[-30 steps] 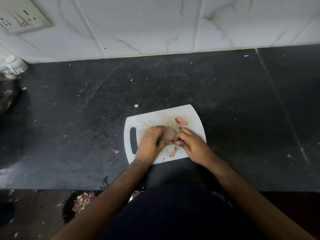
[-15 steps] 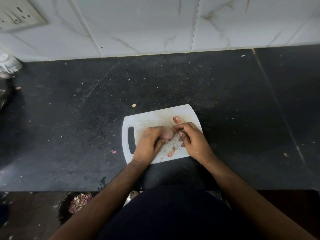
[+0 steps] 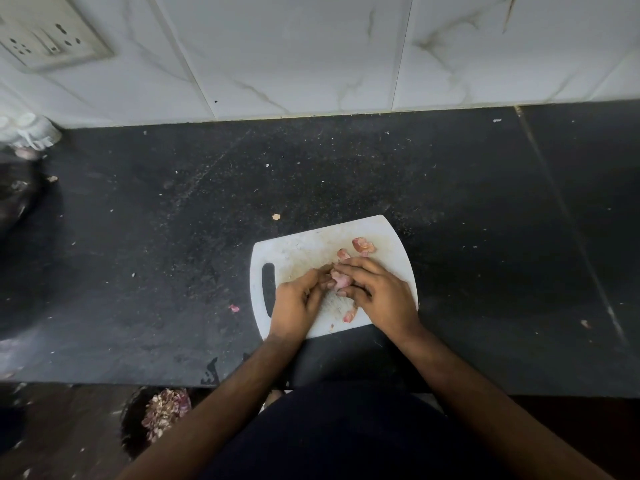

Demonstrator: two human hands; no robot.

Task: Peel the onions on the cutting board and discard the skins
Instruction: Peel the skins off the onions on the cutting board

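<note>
Now: 1 onion (image 3: 341, 279) | left hand (image 3: 298, 304), right hand (image 3: 379, 293) holding | 1 cutting board (image 3: 304, 244)

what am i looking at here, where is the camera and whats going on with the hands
There is no machine here. A person wears a wide-angle camera on the head, looking forward and down, so you see their own arms reaching in from the bottom. A white cutting board lies on a dark counter, below a tiled wall. The left hand and right hand meet over the board, both gripping a small pinkish onion to peel it. Loose pieces of skin lie on the board, with a few scraps on the counter. Below the counter edge, a dark bin holds a heap of discarded skins.
</note>
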